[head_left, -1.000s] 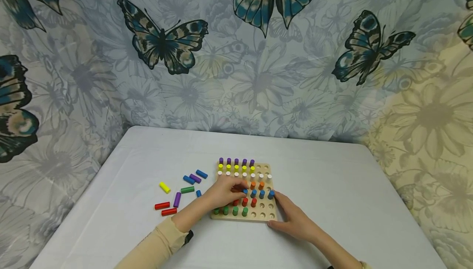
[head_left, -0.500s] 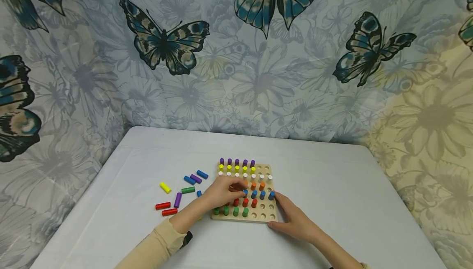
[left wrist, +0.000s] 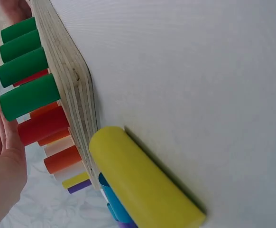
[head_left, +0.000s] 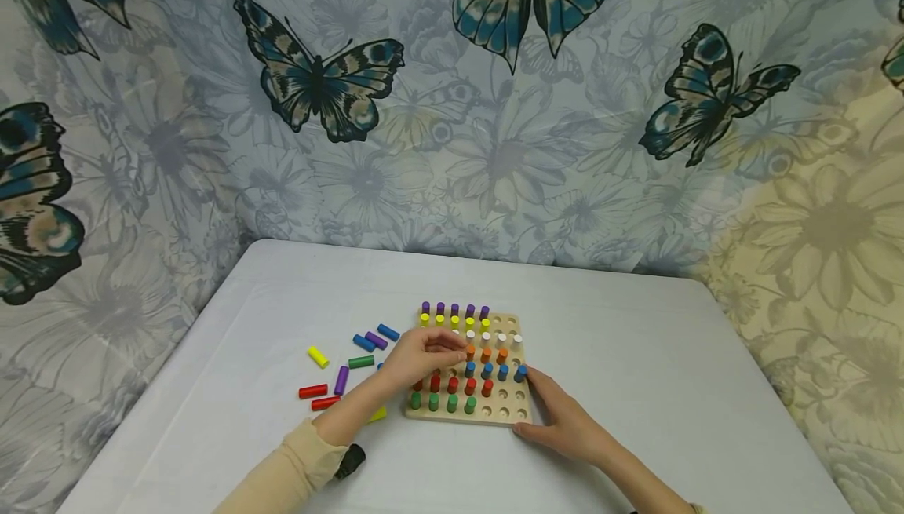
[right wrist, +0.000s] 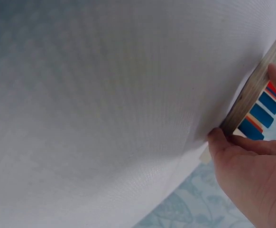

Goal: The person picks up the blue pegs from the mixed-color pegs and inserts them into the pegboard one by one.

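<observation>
A wooden pegboard point(head_left: 512, 404) lies on the white table, with rows of coloured pegs standing in its holes. My left hand point(head_left: 417, 355) is over its left side, fingertips right by an orange peg point(head_left: 470, 352). Just below the hand's thumb stands a blue peg point(head_left: 469, 370). In the left wrist view the fingers of that hand point(left wrist: 7, 161) look fairly straight, their tips partly hidden behind a green peg point(left wrist: 30, 97). My right hand point(head_left: 565, 420) holds the board's right side, thumb at the near corner. The right wrist view shows its thumb and fingers along the board's edge point(right wrist: 249, 92).
Loose pegs lie left of the board: a yellow one point(head_left: 318, 357), red point(head_left: 313, 391), purple point(head_left: 342, 380), green point(head_left: 362, 361) and several more. Another yellow peg point(left wrist: 142, 180) lies close to the board's near-left corner. A butterfly-patterned backdrop point(head_left: 494, 145) rises behind the table.
My left hand has moved up and slightly left, away from the blue peg, and its fingers have straightened. The right hand stays at the board's side.
</observation>
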The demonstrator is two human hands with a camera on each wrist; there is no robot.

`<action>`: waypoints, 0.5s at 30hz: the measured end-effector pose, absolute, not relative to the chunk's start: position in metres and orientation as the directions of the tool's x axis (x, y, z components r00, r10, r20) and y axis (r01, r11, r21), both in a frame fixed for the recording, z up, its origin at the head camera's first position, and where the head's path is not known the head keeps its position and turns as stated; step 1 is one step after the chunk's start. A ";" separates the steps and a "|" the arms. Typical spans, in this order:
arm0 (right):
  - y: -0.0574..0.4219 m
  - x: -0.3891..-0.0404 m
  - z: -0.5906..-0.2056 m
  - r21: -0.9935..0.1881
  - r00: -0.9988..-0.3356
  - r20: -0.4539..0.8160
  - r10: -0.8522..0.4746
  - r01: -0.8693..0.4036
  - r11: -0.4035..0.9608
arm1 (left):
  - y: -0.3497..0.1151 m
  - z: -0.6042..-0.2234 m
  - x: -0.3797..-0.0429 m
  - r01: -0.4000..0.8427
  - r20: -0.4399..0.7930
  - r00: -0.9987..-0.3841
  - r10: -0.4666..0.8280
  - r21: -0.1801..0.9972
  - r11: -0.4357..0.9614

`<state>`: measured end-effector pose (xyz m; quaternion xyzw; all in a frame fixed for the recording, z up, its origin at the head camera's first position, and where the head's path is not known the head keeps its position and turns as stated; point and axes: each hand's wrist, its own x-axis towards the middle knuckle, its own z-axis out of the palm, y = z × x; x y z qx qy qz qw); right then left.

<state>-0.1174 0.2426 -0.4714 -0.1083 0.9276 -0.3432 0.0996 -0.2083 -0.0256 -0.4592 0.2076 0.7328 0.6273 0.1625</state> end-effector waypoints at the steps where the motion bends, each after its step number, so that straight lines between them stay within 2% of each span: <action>1: 0.243 -0.117 -0.471 -0.657 -0.957 -0.109 -0.270 -0.134 0.742 | -0.026 -0.459 -0.209 0.075 0.013 -0.864 0.504 0.992 0.103; 9: 0.242 -0.118 -0.472 -0.655 -0.957 -0.121 -0.264 -0.123 0.746 | -0.036 -0.455 -0.210 -0.192 -0.123 -0.900 0.419 0.973 -0.129; 15: 0.242 -0.119 -0.472 -0.657 -0.957 -0.124 -0.264 -0.120 0.745 | -0.046 -0.453 -0.211 -0.306 -0.197 -0.908 0.370 0.915 -0.264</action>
